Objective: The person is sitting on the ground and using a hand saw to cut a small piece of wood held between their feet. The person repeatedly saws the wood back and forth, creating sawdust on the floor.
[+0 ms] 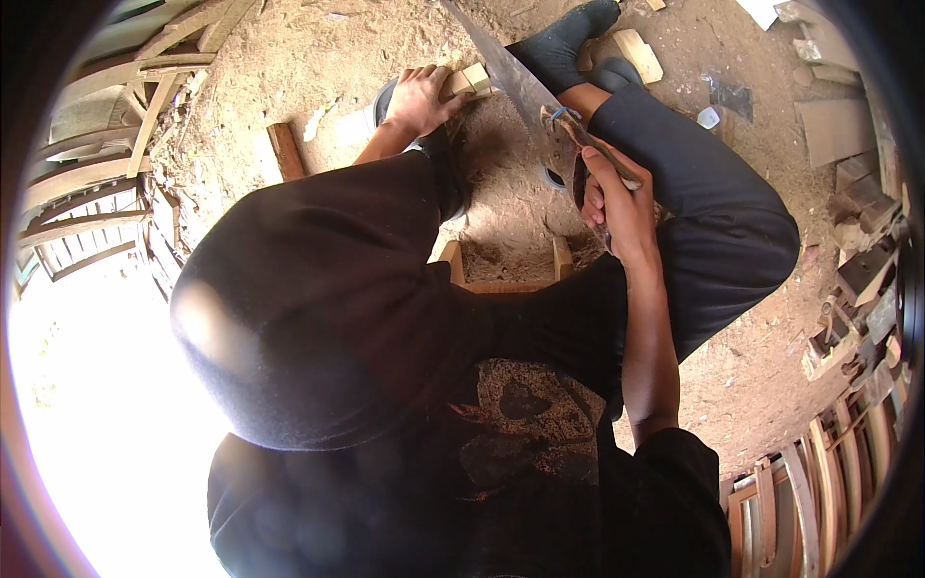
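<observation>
My left hand presses down on a small pale wood block, its fingers wrapped over the near end. Wrapped round the handle of a handsaw is my right hand. From that hand the broad metal blade slants up and to the left, passing close by the free end of the block. I cannot tell whether the teeth touch the wood. Blue cord is tied where the handle meets the blade. My left hand rests beside my bent left leg, partly covering the block.
A low wooden seat or frame shows under me. On the dirt floor lie a brown wood piece at left and a pale offcut near my dark-socked foot. Wood scraps pile up at right; curved wooden pieces stand at lower right.
</observation>
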The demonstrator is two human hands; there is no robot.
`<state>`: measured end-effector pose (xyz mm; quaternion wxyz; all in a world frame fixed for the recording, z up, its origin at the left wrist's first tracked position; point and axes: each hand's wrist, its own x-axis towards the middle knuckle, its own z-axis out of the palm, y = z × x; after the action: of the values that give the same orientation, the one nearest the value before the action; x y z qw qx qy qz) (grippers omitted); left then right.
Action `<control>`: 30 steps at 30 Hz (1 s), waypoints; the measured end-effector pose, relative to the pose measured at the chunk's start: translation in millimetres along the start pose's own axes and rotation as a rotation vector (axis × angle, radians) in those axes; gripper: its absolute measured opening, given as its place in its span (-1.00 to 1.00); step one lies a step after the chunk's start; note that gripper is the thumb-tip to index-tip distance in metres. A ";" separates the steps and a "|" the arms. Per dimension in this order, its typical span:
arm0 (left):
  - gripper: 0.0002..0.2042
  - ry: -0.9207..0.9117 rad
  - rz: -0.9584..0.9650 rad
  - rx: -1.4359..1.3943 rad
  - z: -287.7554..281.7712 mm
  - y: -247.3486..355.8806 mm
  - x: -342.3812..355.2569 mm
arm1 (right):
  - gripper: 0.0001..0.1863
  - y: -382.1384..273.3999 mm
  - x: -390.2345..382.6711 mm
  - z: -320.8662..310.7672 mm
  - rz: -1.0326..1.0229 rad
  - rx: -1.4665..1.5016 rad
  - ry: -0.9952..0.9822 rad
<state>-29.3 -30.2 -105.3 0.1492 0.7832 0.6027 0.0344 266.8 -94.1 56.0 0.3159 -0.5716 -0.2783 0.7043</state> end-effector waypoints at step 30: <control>-0.46 0.024 -0.002 0.005 1.3 0.1 0.0 | -0.64 -2.9 -0.6 -0.7 -0.135 0.112 0.071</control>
<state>-28.9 -30.4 -106.6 0.1399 0.7826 0.6052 0.0423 267.9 -92.8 58.5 0.4037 -0.5576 -0.2651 0.6751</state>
